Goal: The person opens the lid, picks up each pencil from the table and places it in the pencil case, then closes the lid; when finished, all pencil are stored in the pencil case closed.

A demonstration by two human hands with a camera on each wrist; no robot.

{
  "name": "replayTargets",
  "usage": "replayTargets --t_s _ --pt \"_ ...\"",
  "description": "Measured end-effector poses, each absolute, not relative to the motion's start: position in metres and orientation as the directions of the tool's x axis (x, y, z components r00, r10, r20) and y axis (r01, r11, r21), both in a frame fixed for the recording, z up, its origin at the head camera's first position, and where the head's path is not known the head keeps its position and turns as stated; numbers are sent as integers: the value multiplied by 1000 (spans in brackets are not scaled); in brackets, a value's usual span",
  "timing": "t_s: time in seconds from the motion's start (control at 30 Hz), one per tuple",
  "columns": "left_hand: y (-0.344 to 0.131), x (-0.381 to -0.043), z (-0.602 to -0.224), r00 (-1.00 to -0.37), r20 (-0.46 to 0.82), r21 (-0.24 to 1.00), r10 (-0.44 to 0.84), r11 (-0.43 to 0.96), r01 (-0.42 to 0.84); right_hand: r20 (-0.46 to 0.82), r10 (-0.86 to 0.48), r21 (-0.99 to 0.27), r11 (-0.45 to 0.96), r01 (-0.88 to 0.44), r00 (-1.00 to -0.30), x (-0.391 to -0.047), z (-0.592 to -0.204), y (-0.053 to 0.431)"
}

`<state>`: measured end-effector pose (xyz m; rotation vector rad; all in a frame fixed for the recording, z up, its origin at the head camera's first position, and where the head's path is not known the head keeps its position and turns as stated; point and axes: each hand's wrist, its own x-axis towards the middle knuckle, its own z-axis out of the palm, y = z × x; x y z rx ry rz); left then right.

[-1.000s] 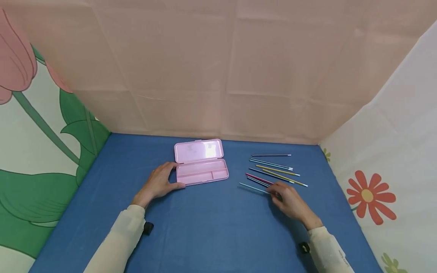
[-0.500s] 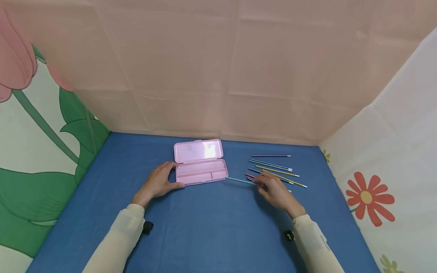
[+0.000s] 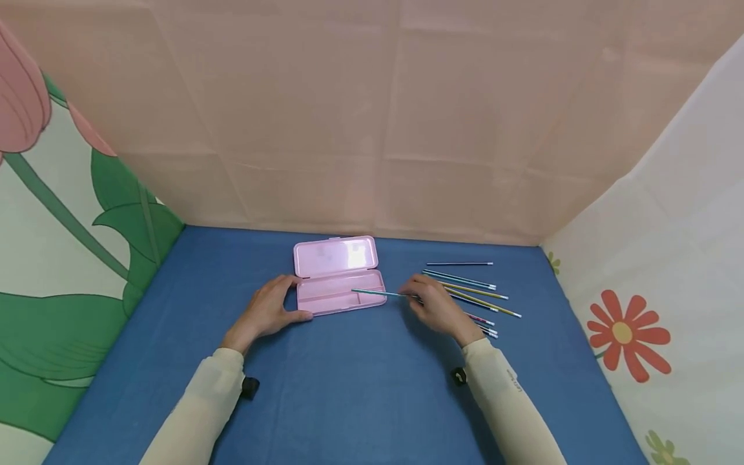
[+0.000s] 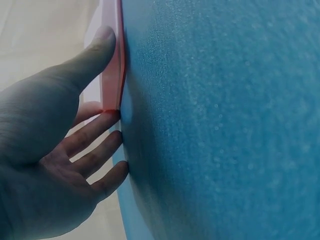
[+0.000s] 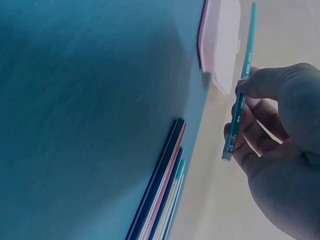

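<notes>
1. Pinched between thumb and fingers of the right hand (image 3: 433,307), one teal pencil (image 5: 235,125) pokes out over the open pink case (image 3: 325,286).
2. Best approach, it seems: line it up lengthwise, then lower it flat.
3. Fingers spread, the left hand (image 3: 267,315) touches the case's left end, thumb at the near corner.

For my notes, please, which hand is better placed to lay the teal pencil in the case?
Probably the right hand: it holds the teal pencil partly over the pink case, which the left hand touches.
</notes>
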<state>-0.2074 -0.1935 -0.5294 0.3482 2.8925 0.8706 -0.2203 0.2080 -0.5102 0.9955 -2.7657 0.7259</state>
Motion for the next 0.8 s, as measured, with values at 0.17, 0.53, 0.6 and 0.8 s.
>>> replayTargets --t_s 0.17,0.53,0.6,0.8 --pt "-193 -208 -529 -968 -19 555 251 808 199 255 -585 -398 662 -635 -770 -232 -510 190" --pt "-193 -207 -529 -968 -29 554 248 810 191 208 -611 -418 650 -635 -763 -254 -511 151" --pt "-193 -207 -529 -969 -26 554 247 810 192 194 -614 -429 648 -629 -765 -256 -510 144" --pt "-192 -207 -530 -969 -29 556 247 809 190 169 -642 -434 633 -641 -748 -263 -510 125"
